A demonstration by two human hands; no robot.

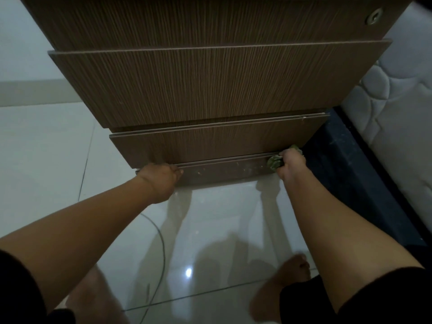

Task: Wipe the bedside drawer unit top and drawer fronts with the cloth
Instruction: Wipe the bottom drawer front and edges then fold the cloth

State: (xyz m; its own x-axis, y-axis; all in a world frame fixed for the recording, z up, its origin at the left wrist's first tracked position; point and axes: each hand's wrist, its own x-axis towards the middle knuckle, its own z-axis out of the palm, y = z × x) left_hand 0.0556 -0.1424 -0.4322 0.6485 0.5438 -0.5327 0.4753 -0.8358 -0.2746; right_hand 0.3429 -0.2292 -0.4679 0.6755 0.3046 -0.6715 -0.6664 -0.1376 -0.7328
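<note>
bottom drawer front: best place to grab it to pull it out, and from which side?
Grip the top edge of the bottom drawer front from above, fingers hooked behind the lip. It shows no knob, and its top edge stands proud beneath the drawer above. The left hand already rests at that edge's left end; the right hand holds the cloth.

Counts at the bedside unit

One drawer unit (210, 85) with three drawer fronts, one cloth (274, 162), two hands, two bare feet, one mattress (392, 94).
</note>
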